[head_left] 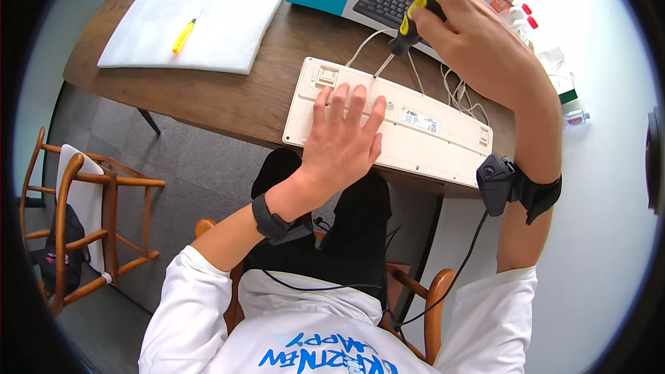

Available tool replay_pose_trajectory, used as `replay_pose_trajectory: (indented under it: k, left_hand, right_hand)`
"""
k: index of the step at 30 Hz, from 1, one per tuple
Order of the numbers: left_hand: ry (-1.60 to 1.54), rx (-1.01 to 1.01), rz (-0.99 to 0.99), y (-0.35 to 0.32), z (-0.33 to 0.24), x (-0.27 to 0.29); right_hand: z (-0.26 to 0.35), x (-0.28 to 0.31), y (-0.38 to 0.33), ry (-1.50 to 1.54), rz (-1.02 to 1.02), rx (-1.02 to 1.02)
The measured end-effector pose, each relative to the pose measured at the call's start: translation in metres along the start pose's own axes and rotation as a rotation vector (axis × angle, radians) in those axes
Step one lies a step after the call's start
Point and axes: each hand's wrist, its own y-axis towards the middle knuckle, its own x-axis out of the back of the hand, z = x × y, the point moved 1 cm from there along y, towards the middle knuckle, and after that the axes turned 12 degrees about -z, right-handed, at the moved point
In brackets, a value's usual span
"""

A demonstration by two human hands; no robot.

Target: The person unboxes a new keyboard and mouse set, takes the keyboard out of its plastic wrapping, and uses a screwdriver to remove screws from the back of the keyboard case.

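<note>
Right hand (pixel 471 34) grasps the yellow-black screwdriver (pixel 414 24), shaft slanting down-left with its tip on the back of the upturned cream keyboard (pixel 415 142) near its far edge (long axis left-right), just beyond the flat, released left hand (pixel 343 142) pressing it on the wooden table (pixel 222 97).

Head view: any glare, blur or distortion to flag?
Head view: strong fisheye, the wooden table edge bows and a black vignette rings the frame; the upper right is blown out to white behind the right hand; the screwdriver and the left hand on the upturned keyboard are sharp; soft shadows only; the white foam pad is bright but keeps its texture.
</note>
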Motion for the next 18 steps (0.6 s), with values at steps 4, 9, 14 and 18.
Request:
replay_pose_trajectory:
  k: [4,9,14,18]
  left_hand:
    - [-0.032,-0.02,-0.014,0.002,-0.008,0.002]
    - [-0.028,-0.006,-0.019,-0.006,-0.001,0.003]
    - [-0.036,-0.01,-0.01,-0.005,-0.004,0.003]
    - [-0.018,-0.012,-0.009,-0.005,-0.002,0.004]
  right_hand:
    - [-0.04,-0.019,-0.006,0.005,-0.269,0.131]
    - [-0.016,-0.028,0.004,-0.262,-0.219,-0.148]
    - [-0.024,-0.033,-0.007,-0.028,-0.297,0.06]
    - [-0.023,-0.027,-0.013,0.203,-0.171,0.009]
